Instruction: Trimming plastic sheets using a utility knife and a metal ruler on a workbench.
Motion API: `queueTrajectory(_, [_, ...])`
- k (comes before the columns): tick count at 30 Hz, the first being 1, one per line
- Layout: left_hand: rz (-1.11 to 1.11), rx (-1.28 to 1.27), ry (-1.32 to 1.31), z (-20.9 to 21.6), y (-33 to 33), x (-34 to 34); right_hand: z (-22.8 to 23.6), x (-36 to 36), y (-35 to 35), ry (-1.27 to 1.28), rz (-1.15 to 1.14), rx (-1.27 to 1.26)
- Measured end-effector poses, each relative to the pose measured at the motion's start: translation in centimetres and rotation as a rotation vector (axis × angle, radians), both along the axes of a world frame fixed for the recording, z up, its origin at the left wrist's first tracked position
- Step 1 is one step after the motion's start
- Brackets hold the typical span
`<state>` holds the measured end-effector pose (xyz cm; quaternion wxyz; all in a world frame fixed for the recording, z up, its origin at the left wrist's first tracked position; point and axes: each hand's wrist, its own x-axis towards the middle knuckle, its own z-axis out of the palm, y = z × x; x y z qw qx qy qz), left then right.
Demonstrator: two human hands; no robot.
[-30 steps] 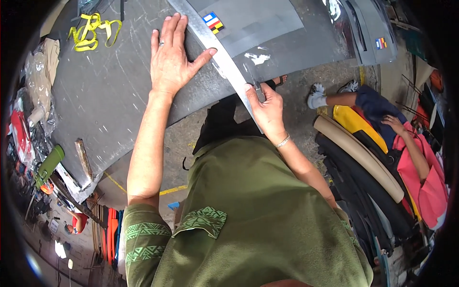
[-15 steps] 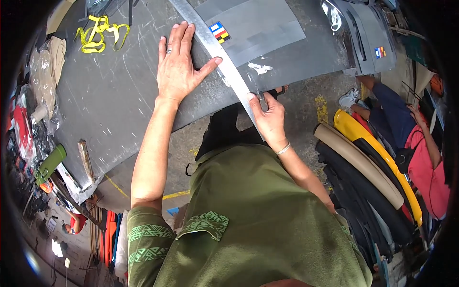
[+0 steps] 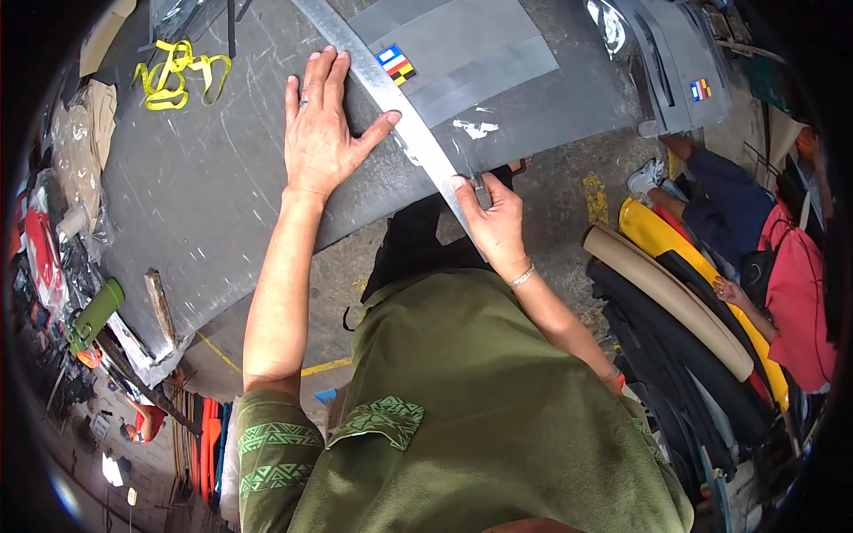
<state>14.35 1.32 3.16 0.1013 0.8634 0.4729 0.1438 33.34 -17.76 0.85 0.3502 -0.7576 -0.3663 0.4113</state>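
Note:
A long metal ruler [image 3: 391, 95] runs diagonally across the dark, scratched tabletop, its near end sticking out past the table's front edge. My left hand [image 3: 322, 147] lies flat beside it, fingers stretched out and fingertips and thumb touching its left edge. At the near end, my right hand [image 3: 494, 220] is closed, with the thumb on the ruler. A small grey tool [image 3: 482, 192], its kind unclear, shows between the thumb and fingers of that hand. Right of the ruler lies a grey sheet [image 3: 471, 53] with a small multicoloured patch [image 3: 395, 64] beside the ruler's edge.
A yellow tape [image 3: 178, 73] lies tangled at the far left of the table [image 3: 195, 195]. At the far right is a grey piece [image 3: 684, 80] with a similar patch. Several fabric rolls [image 3: 675, 302] stand to my right, near a person in red [image 3: 797, 302]. Plastic-wrapped material [image 3: 80, 133] crowds the left.
The table and its contents have shifted slightly left and down in view. Both hands keep their places along the ruler. The person at right has lowered an arm toward the rolls.

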Motion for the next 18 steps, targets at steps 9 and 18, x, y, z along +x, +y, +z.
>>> queueTrajectory(9, [0.001, 0.012, 0.014, -0.11, -0.05, 0.0, 0.07, -0.46, 0.37, 0.048, -0.097, 0.103])
queueTrajectory(18, [0.002, 0.023, 0.029, -0.26, 0.01, -0.04, 0.04, -0.34, 0.29, 0.028, -0.075, 0.058])
